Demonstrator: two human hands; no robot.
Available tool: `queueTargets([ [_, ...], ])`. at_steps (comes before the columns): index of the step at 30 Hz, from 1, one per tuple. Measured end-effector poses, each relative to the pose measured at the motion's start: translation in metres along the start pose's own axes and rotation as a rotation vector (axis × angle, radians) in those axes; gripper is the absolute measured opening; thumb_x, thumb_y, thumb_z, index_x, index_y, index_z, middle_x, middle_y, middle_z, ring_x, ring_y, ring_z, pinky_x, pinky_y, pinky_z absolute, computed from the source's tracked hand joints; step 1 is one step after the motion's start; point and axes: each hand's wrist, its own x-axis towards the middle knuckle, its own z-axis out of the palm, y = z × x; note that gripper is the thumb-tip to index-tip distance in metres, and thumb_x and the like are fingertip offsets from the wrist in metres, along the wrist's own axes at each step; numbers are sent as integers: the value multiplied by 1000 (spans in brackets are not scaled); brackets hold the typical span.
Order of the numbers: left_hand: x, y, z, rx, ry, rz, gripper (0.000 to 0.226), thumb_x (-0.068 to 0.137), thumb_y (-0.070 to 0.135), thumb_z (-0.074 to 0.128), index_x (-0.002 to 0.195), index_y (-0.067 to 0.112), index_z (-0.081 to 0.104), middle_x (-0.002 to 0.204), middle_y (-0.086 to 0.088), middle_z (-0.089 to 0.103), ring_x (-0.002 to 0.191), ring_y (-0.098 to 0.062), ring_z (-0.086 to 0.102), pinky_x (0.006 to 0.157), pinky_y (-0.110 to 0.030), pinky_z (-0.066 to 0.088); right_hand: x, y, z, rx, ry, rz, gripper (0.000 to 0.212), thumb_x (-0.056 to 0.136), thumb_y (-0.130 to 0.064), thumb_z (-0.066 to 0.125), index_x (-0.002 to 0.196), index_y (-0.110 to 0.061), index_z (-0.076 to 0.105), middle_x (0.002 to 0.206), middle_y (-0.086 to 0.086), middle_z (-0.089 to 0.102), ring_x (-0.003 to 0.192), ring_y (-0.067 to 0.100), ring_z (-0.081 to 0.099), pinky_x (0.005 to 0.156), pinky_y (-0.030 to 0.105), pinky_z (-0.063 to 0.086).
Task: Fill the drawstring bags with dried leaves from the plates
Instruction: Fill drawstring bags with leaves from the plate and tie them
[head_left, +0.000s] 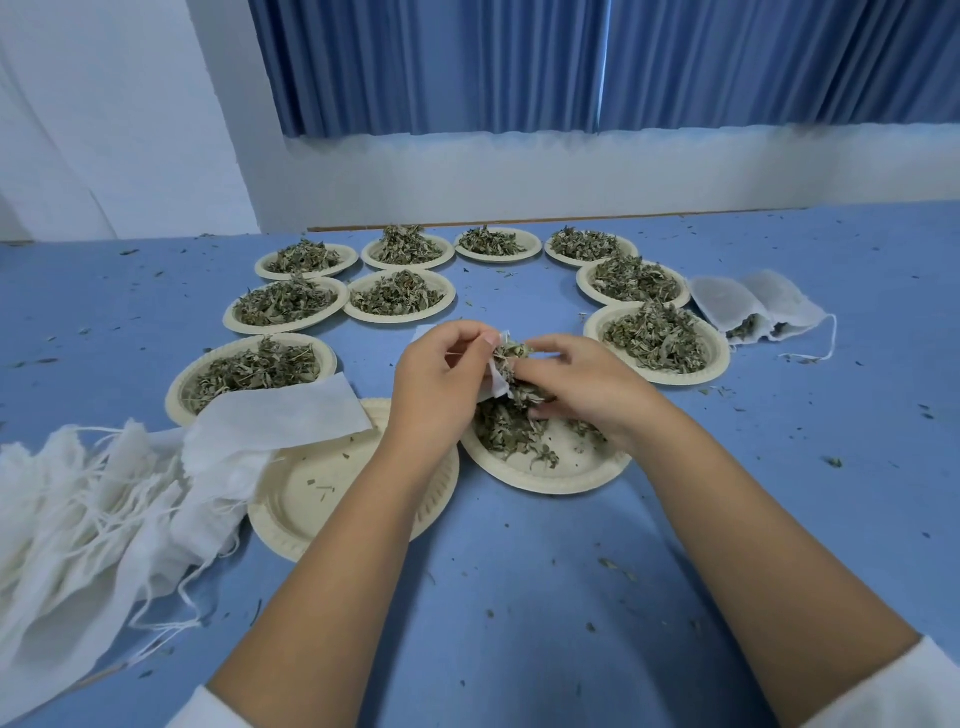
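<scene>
Small white drawstring bag (497, 383) held up mid-table, just above the half-emptied paper plate (545, 480). Left hand (441, 374) pinching the bag's rim, thumb and fingers curled tight on the fabric. Right hand (576, 384) bunched round a clump of dried leaves (511, 353) right at the bag's mouth, fingertips together and clamped on the leaves. More leaves lying loose on the plate underneath, partly hidden by the right hand.

Just beside that on the left, an almost bare plate (322, 499) with only a few crumbs, and one flat empty bag (291, 410) draped over its far rim. Further left, a messy heap of empty bags (78, 499), strings tangled everywhere.

Nine heaped plates (231, 322) of leaves set in an arc behind the hands. Two more bags (753, 306) lying on their sides at far right, just beside the nearest heaped plates, leaves showing at the mouths.

Blue table (519, 597) peppered with leaf bits, blue curtain (571, 62) at the back, white sleeves (883, 696) at the bottom corners.
</scene>
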Motion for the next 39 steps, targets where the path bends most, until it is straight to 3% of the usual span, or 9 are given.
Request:
queueTargets([
  [4,-2,-1,0,21,-26,9,15,94,20,65,82,26,72,74,3,71,83,-22,68,85,-51,57,0,0,5,184,-47,-26,10,88,-3,63,85,-10,67,59,-9,65,56,1,63,58,17,54],
  [10,-10,-1,9,165,-128,134,14,93,15,64,84,24,70,67,5,70,70,-13,70,80,-45,59,3,8,12,-228,261,-166,12,79,-1,64,86,-11,66,49,-12,50,35,-2,46,39,8,31],
  [13,-9,-2,9,196,-59,125,15,93,17,64,82,25,68,70,6,70,74,-13,70,81,-43,58,5,7,11,-229,260,-130,16,78,-9,71,93,-9,66,68,1,65,53,1,59,53,15,47],
  [16,-5,-3,4,143,48,51,14,94,17,62,83,23,68,80,-1,72,81,-18,71,84,-45,57,3,2,6,100,113,14,31,78,-15,79,105,-11,64,95,11,68,68,11,69,67,28,60],
  [19,-3,-2,-1,80,98,-1,14,95,17,61,84,22,67,83,-7,71,81,-24,72,85,-47,57,1,-3,-1,111,125,26,26,80,-23,78,103,-16,67,91,2,61,62,4,65,69,29,61],
  [23,-3,-2,-2,64,126,-22,15,95,18,62,82,26,66,82,-5,70,82,-26,72,86,-48,57,-3,-5,0,166,169,-79,9,86,-13,72,92,-8,71,92,4,68,65,7,68,66,20,58],
  [28,-2,-2,0,78,132,-10,16,95,20,61,81,28,64,80,-5,71,79,-26,72,86,-48,56,-8,-4,7,-117,286,-314,13,78,-12,80,87,-11,70,78,7,72,69,21,70,73,27,57],
  [34,0,-4,0,99,154,3,15,95,21,62,82,27,63,82,-4,72,82,-23,71,83,-45,57,-8,1,12,-319,229,-479,11,75,-15,82,74,-20,72,66,-11,69,57,-1,62,59,11,47],
  [39,-2,-3,2,153,118,88,13,95,18,62,83,21,68,71,7,69,69,-6,66,70,-24,53,-1,9,14,-552,236,-535,4,78,-17,77,78,-21,77,73,-11,62,62,8,54,67,20,41],
])
